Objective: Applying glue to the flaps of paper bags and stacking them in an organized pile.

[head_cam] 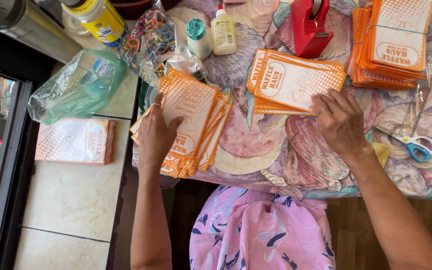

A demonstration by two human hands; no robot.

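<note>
Left hand (157, 134) lies flat, fingers spread, pressing on a fanned pile of orange-and-white paper bags (196, 107) at the left edge of the patterned tablecloth (256, 145); right hand (340, 122), ring on one finger, rests open with fingertips on the near edge of a second bag stack (291, 80) in the middle, gripping nothing. Farther right sits a banded bag bundle (396, 40), with a red tape dispenser (311, 25) and two glue bottles (216, 35) at the far side. Scissors (413, 144) lie near right, and a wrapped bag pack (75, 141) rests on the tiled counter (76, 200) at left.
</note>
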